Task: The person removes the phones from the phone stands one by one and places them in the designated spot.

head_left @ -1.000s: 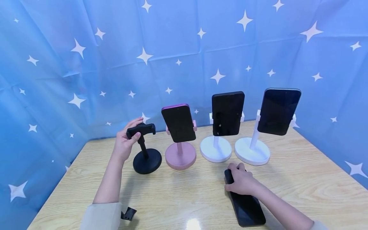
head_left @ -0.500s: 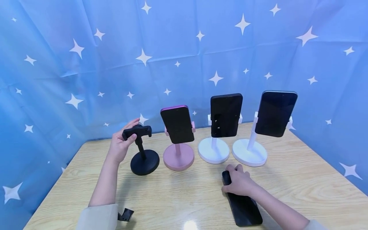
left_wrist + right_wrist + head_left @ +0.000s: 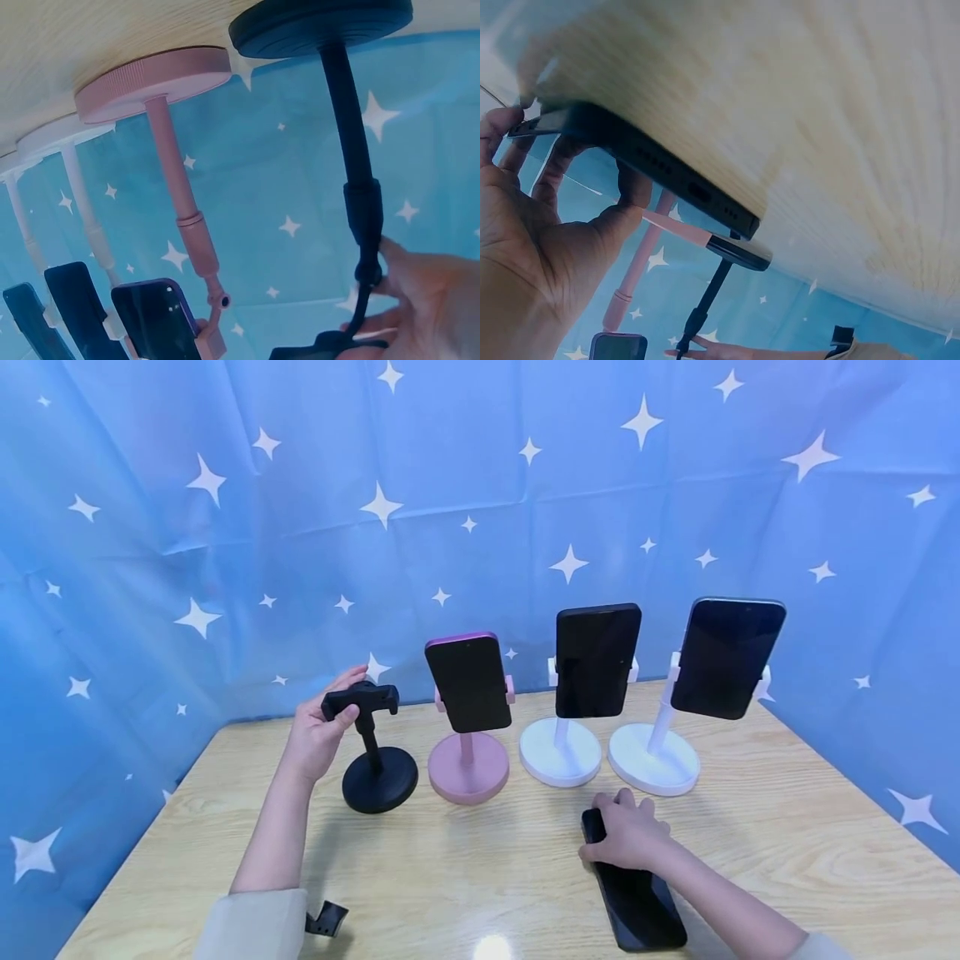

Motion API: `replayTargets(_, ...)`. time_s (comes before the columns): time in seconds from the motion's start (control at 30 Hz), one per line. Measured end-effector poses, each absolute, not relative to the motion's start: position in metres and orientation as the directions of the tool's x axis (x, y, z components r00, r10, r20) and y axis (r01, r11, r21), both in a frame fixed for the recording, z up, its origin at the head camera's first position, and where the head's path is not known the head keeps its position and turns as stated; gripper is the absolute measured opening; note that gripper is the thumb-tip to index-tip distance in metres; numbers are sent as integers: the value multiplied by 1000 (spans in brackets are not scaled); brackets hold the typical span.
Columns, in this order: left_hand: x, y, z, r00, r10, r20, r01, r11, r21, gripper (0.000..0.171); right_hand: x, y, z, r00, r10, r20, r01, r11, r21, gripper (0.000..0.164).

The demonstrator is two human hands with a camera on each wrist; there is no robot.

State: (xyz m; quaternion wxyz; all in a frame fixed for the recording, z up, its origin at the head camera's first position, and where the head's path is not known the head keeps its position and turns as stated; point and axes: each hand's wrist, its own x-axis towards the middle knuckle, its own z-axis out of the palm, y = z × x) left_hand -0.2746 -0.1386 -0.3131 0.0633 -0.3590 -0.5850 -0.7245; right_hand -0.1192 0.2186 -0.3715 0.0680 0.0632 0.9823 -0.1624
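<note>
My left hand [image 3: 318,735] grips the clamp head of a black phone stand [image 3: 380,779], thumb on the front and fingers behind. The stand's round base rests on the table and its clamp bears no phone. Toward the front right, my right hand [image 3: 626,833] holds a black phone [image 3: 645,914] from above by its edges near the far end. The phone lies face up along the table in the head view. From the right wrist view, the phone's port end [image 3: 697,191] faces the camera, with thumb and fingers curled at its sides.
Beside the black stand is a pink stand [image 3: 470,781] carrying a purple-edged phone [image 3: 470,685]. Two white stands [image 3: 561,764] farther right each hold a dark phone [image 3: 596,664]. A blue star-patterned curtain [image 3: 480,468] hangs behind the wooden table [image 3: 480,868]. A black bracket [image 3: 327,918] shows at the left sleeve.
</note>
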Motion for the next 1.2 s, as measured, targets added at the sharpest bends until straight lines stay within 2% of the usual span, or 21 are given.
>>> replayTargets(0.13,-275,-140,-313,-735,330,592,467,-386,795,34,-119,219,-368,-982,113,-149,154,940,-305,67)
replayTargets(0.3,-274,-141,-312,-738,330,589,461,-390,797,34,-119,219,-367,-986,101,-132,138,938,-318,60)
replayTargets(0.5,-270,-139,-311,-771,283,571,455,-382,804,35,-120,218,-367,-988,87,-128,122,944,-305,60)
replayTargets(0.73,-263,-132,-312,-782,215,585,465,-424,777,36,-121,217,-368,-990,64,-125,99,949,-299,63)
replayTargets(0.83,-260,-130,-312,-808,184,560,446,-431,784,34,-122,219,-368,-990,61,-126,97,950,-298,65)
replayTargets(1.0,-257,-130,-314,-867,125,483,409,-377,831,31,-122,222,-369,-992,49,-120,82,953,-292,65)
replayTargets(1.2,-253,-133,-320,-921,61,384,367,-187,911,33,-120,225,-372,-991,7,-133,43,961,-272,69)
